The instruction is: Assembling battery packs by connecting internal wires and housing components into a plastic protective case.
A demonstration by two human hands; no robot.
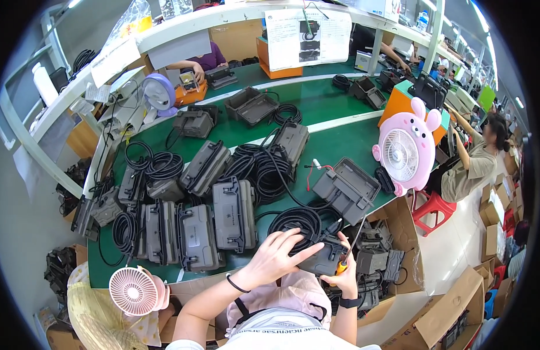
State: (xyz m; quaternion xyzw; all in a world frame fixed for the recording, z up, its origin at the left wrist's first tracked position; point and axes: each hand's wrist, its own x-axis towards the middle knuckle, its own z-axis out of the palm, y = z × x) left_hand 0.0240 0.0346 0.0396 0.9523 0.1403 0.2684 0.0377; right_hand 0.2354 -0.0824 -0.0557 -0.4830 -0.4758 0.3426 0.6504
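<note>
Right hand (348, 274) curled around a screwdriver (341, 268) by the grey case (320, 262), seemingly unfinished; closed cases (198, 239) left of it looked done.

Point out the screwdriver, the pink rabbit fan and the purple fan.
Screwdriver (341, 268), head view: on its orange handle.
Pink rabbit fan (400, 153), head view: on its grille.
Purple fan (159, 93), head view: on its round head.
</note>
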